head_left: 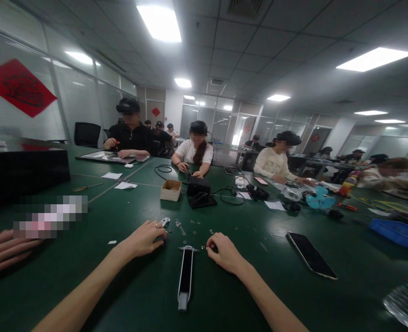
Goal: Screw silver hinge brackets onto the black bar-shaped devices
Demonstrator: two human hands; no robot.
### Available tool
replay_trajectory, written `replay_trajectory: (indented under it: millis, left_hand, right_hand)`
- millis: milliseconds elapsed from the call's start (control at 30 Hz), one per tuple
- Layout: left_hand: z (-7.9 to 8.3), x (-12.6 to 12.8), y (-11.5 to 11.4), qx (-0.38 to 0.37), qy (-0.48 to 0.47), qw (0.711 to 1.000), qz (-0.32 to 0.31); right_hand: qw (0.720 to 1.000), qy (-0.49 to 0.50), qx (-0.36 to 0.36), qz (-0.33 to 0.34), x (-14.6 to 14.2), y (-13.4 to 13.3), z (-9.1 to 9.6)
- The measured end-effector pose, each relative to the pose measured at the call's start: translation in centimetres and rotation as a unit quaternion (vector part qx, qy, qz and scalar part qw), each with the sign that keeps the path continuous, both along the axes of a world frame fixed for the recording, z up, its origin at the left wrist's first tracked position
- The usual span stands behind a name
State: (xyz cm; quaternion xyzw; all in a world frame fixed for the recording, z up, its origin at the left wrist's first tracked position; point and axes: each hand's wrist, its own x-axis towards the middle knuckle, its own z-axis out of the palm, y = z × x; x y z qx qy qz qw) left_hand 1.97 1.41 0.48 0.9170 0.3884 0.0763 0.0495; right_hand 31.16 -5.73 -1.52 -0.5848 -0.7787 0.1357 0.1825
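Note:
My left hand rests on the green table with its fingers curled down; what they hold, if anything, is hidden. Just beyond its fingertips lies a small white-and-metal part. My right hand has its thumb and fingers bent together at the tabletop, and I cannot make out anything in them. Tiny metal rings lie by its fingertips. Between my hands is a long narrow device with a white frame, a black middle and a grey end towards me. Several small loose pieces are scattered beyond it.
A phone lies to the right, with a blue tray and a clear plastic bottle farther over. Ahead stand a small open box and a black device. Another person's hand reaches in from the left. Co-workers sit opposite.

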Motion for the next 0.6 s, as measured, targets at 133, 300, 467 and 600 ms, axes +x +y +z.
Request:
replay_trajectory:
  millis: [133,300,467,600]
  left_hand:
    - [0.14,-0.06,0.03,0.003,-0.004,1.000,0.003]
    - [0.01,-0.08,-0.04,-0.006,0.001,1.000,0.003]
    - [-0.36,0.15,-0.24,-0.031,0.005,1.000,0.000]
    - [-0.10,0.44,-0.38,-0.049,0.014,0.999,0.012]
  right_hand:
    - [1.000,0.001,0.001,-0.008,-0.01,0.07,-0.26]
    - [1.000,-0.014,0.018,-0.008,0.01,0.40,-0.86]
    - [0.999,-0.006,0.032,-0.003,-0.11,0.45,-0.96]
    - [1.000,-0.005,0.023,-0.009,-0.23,0.30,-0.84]
